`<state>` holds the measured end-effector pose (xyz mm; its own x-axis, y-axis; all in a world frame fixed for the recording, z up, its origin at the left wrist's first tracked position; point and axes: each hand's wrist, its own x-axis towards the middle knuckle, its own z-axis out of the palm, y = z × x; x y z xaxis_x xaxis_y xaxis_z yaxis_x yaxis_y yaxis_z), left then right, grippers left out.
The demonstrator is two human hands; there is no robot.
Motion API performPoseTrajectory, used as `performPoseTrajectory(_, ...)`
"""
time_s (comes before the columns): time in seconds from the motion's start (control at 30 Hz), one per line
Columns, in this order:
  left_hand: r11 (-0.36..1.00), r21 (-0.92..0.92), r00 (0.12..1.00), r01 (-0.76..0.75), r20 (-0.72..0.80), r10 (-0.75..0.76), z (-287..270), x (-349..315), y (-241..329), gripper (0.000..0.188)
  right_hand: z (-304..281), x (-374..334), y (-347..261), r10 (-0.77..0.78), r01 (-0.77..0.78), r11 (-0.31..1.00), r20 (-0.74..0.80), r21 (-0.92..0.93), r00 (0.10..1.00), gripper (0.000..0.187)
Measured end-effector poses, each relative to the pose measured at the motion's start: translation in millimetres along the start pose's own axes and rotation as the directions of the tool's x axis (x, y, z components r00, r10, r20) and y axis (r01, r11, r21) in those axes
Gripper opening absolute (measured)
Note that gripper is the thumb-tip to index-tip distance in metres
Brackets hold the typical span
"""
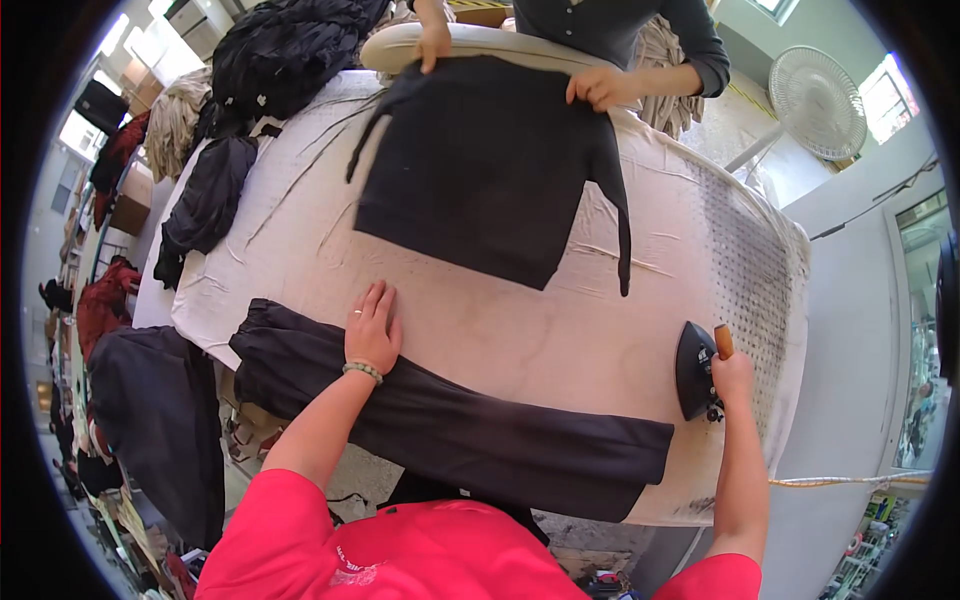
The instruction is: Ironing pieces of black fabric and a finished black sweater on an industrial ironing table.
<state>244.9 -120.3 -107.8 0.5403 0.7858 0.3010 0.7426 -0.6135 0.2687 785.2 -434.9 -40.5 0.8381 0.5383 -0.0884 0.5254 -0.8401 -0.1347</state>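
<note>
A dark iron (692, 370) with a wooden handle rests near the right end of the padded ironing table (560, 345). Closed around that handle is my right hand (733, 378). My left hand (373, 335) lies flat with fingers stretched out on the pale cover, its wrist over a long dark garment (500, 425). This garment, which looks like folded trousers, stretches along the near edge, its gathered end at the left. Across the table, a co-worker's two hands grip a black long-sleeved top (480, 160) by its upper corners.
Piled black garments (285, 65) cover the far left of the table, with another dark bundle (210, 195) nearer. More dark cloth (155, 420) hangs at the left. A white fan (818, 103) stands at the far right. A cord (850, 481) runs along the right.
</note>
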Motion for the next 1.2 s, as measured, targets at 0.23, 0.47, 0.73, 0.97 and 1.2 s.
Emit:
performPoseTrajectory(0.23, 1.000, -0.014, 1.000, 0.005, 0.003, -0.005, -3.4, 1.8, 2.1, 0.052, -3.7, -1.6, -0.5, 0.028, -0.028, 0.999, 0.018, 0.017, 0.999, 0.028)
performPoseTrajectory(0.47, 1.000, -0.009, 1.000, 0.012, 0.021, -0.012, -3.4, 2.7, -0.1, 0.055, -8.6, -6.0, -7.1, 0.032, -0.032, 0.999, 0.013, -0.018, 0.999, 0.028)
performPoseTrajectory(0.73, 0.999, -0.024, 0.999, 0.029, 0.036, -0.028, -4.3, 3.5, -1.1, 0.056, -6.6, -2.0, -5.5, 0.019, -0.019, 1.000, 0.013, -0.024, 1.000, 0.028)
performPoseTrajectory(0.97, 0.999, -0.031, 0.998, 0.023, 0.059, -0.021, -5.7, 5.0, 1.5, 0.054, -2.7, -1.4, -0.6, 0.003, -0.004, 1.000, -0.020, -0.009, 1.000, 0.031)
performPoseTrajectory(1.2, 1.000, -0.019, 0.999, 0.021, 0.050, -0.020, -3.6, 3.5, -0.6, 0.056, -4.1, -1.2, -0.4, 0.015, -0.015, 1.000, 0.003, 0.024, 1.000, 0.029)
